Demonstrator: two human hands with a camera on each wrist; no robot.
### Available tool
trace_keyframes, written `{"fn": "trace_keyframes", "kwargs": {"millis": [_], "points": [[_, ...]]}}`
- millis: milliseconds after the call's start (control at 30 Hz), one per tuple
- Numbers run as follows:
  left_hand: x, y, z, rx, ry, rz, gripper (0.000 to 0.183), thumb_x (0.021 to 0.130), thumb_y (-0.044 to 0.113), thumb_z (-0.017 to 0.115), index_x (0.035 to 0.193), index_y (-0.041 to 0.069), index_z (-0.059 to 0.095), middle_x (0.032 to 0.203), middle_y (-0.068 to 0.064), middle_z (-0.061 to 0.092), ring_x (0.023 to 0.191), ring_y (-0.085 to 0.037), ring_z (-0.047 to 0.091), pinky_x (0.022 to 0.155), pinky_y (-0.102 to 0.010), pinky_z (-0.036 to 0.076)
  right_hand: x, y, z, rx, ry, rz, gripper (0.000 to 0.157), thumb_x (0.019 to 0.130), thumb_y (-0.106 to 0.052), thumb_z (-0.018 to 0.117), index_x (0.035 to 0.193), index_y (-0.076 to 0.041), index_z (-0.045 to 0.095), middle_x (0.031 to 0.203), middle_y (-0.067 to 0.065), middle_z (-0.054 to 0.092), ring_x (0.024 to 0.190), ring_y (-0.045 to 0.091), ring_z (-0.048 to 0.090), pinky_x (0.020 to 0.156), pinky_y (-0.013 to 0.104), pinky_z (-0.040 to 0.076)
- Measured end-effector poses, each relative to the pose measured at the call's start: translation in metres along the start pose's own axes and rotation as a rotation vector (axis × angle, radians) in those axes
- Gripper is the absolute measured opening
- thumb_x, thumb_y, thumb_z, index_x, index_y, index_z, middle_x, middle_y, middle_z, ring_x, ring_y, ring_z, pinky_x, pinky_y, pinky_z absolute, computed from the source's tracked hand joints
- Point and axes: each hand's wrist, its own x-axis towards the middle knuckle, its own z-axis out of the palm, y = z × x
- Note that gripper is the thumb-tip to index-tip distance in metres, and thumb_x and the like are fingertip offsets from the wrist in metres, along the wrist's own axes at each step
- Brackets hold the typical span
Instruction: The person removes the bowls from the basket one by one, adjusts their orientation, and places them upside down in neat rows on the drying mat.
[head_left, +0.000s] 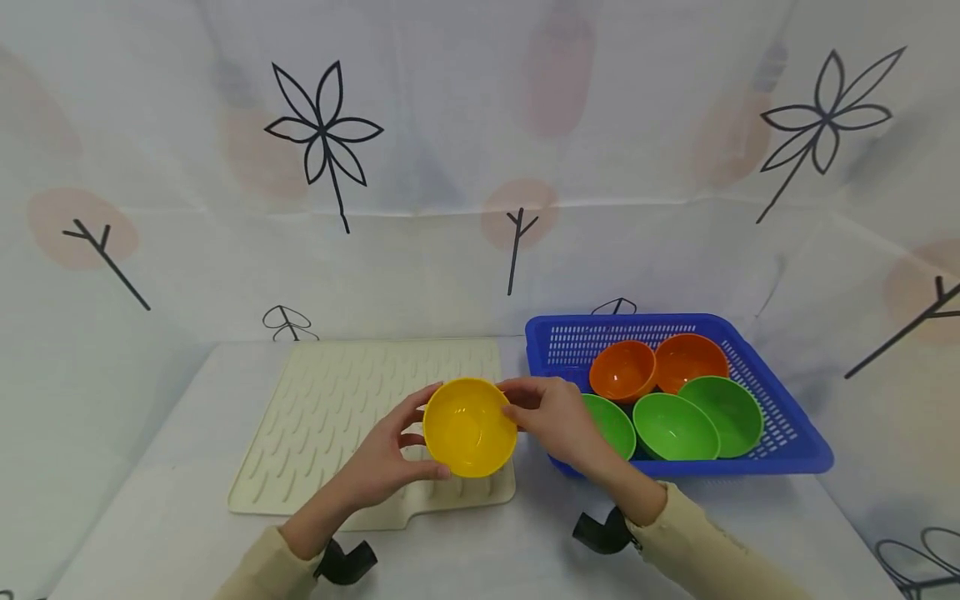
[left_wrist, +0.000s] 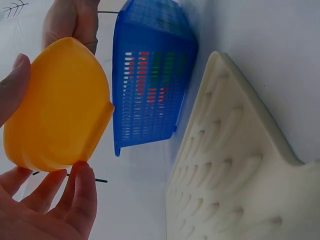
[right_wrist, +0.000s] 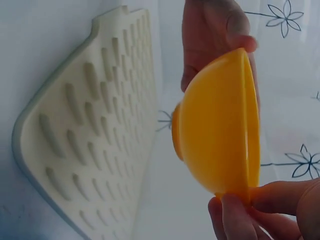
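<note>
A yellow bowl [head_left: 470, 427] is held up between both hands, its inside facing the head camera. My left hand [head_left: 386, 454] grips it from the left, with the thumb low on its side and the fingers at the far side. On the right, my right hand [head_left: 558, 417] pinches the rim between thumb and fingers. In the right wrist view the bowl's round foot points toward the cream drying mat [right_wrist: 85, 115]. The mat, covered in raised ridges, lies below and to the left of the bowl [left_wrist: 60, 105].
A blue plastic basket [head_left: 795, 446] stands to the right on the white table. Two orange bowls [head_left: 622, 372] and several green bowls [head_left: 675, 427] lie tilted inside it. Behind the table hangs a white cloth [head_left: 420, 275] with plant drawings.
</note>
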Motion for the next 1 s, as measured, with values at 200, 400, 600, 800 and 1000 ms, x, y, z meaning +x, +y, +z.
{"fn": "trace_keyframes", "kwargs": {"millis": [200, 400, 600, 800, 1000], "points": [[0.001, -0.003, -0.006, 0.065, 0.005, 0.041, 0.091, 0.077, 0.023, 0.088, 0.153, 0.028, 0.038, 0.150, 0.004, 0.043, 0.126, -0.026, 0.047, 0.096, -0.037, 0.051, -0.006, 0.004, 0.007, -0.001, 0.057, -0.047, 0.029, 0.089, -0.001, 0.073, 0.118, -0.007, 0.073, 0.105, 0.005, 0.073, 0.096, 0.022, 0.070, 0.071, 0.029, 0.060], [0.002, -0.010, -0.012, 0.055, 0.009, 0.057, 0.088, 0.077, 0.021, 0.087, 0.151, 0.023, 0.041, 0.148, 0.003, 0.047, 0.126, -0.025, 0.049, 0.095, -0.037, 0.052, -0.012, 0.006, 0.012, 0.058, 0.119, -0.063, 0.029, 0.089, 0.001, 0.073, 0.116, -0.009, 0.073, 0.109, 0.003, 0.072, 0.101, 0.022, 0.068, 0.077, 0.028, 0.059], [0.002, -0.016, -0.015, 0.005, 0.000, 0.047, 0.072, 0.082, 0.018, 0.084, 0.144, 0.019, 0.049, 0.140, 0.002, 0.055, 0.124, -0.022, 0.052, 0.094, -0.035, 0.053, -0.017, 0.009, 0.013, 0.190, 0.130, -0.101, 0.027, 0.090, 0.002, 0.071, 0.115, -0.009, 0.072, 0.113, 0.005, 0.071, 0.109, 0.024, 0.066, 0.082, 0.029, 0.058], [0.001, -0.012, -0.017, -0.006, 0.003, 0.046, 0.071, 0.081, 0.018, 0.084, 0.144, 0.018, 0.050, 0.139, -0.001, 0.055, 0.123, -0.027, 0.054, 0.090, -0.034, 0.055, -0.021, 0.015, 0.014, 0.264, 0.116, -0.140, 0.028, 0.090, 0.004, 0.069, 0.116, -0.007, 0.071, 0.117, 0.006, 0.069, 0.115, 0.024, 0.063, 0.090, 0.029, 0.055], [-0.001, -0.007, -0.019, 0.003, 0.027, 0.025, 0.073, 0.079, 0.018, 0.086, 0.143, 0.023, 0.050, 0.142, -0.001, 0.052, 0.123, -0.032, 0.056, 0.083, -0.032, 0.058, -0.022, 0.020, 0.015, 0.268, 0.058, -0.108, 0.039, 0.088, 0.005, 0.071, 0.124, -0.010, 0.067, 0.123, 0.004, 0.067, 0.118, 0.026, 0.062, 0.091, 0.030, 0.054]]}}
